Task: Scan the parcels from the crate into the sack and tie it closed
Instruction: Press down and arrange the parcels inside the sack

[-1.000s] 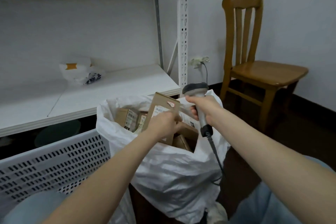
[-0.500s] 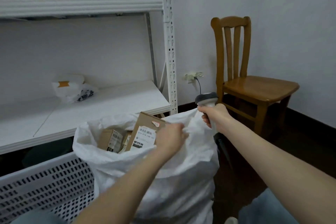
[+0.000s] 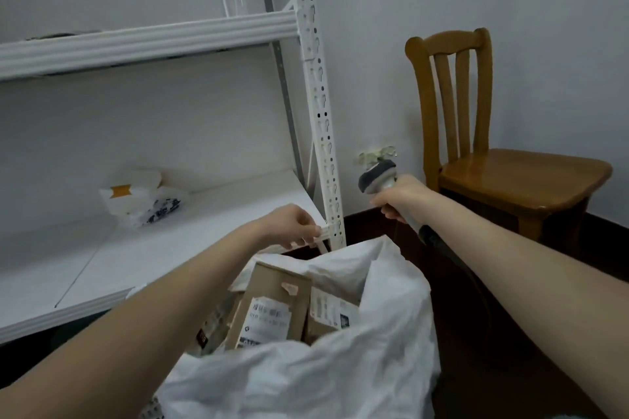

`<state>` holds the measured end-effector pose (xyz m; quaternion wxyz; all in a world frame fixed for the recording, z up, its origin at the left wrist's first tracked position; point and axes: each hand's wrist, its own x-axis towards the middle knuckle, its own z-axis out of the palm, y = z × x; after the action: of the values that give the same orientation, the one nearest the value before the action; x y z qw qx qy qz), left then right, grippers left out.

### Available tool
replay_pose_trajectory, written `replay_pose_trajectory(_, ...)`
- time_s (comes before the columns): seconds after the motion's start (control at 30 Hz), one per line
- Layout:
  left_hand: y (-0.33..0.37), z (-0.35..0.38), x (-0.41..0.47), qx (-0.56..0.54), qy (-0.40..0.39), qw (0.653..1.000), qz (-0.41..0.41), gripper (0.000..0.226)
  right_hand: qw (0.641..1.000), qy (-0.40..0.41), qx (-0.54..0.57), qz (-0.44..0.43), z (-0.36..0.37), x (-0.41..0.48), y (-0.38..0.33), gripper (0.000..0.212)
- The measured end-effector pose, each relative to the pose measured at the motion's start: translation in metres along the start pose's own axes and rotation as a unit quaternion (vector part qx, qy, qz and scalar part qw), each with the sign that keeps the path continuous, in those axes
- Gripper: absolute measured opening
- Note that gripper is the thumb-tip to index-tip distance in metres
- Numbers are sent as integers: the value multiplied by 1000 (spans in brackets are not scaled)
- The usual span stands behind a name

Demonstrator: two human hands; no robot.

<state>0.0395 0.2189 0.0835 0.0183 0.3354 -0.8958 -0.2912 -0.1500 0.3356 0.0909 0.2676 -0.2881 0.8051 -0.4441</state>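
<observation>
Cardboard parcels (image 3: 272, 282) stood inside the open, untied white sack (image 3: 306, 381), so scanning looked well along and tying remained. Above the sack the right hand (image 3: 400, 201) gripped the barcode scanner (image 3: 377, 177). The left hand (image 3: 294, 224) hung over the sack's far rim, fingers curled, on what I could not tell. The front parcel's label (image 3: 269, 315) showed a barcode and what looked like "010", the rest blurred.
</observation>
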Motion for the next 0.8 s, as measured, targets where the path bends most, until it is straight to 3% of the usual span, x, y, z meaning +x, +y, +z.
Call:
replay_pose_trajectory(0.1, -57, -20, 52, 119, 76, 990, -19, 24, 994, -25, -107, -2, 20, 37, -5, 24)
replay_pose_trajectory(0.23, -140, -11, 101, 211, -45, 974, -65, 44, 963, -70, -258, -15, 66, 84, 23, 33)
replay_pose_trajectory(0.47, -201, 28, 148, 180, -181, 957, -140, 82, 892, -124, -434, 6, 104, 123, 57, 45)
replay_pose_trajectory(0.57, -195, 26, 143, 137, -189, 959, -164, 73, 893, -87, -441, -1, 106, 129, 66, 39)
replay_pose_trajectory(0.63, -187, 10, 141, 73, -134, 978, -145, 46, 908, -39, -417, -5, 102, 131, 65, 32)
replay_pose_trajectory(0.7, -177, -16, 142, -28, 12, 996, -88, 14, 929, 24, -370, -10, 94, 133, 59, 23)
replay_pose_trajectory(0.8, -166, -52, 149, -121, 207, 970, -31, 21, 949, 106, -297, -21, 77, 131, 41, 15)
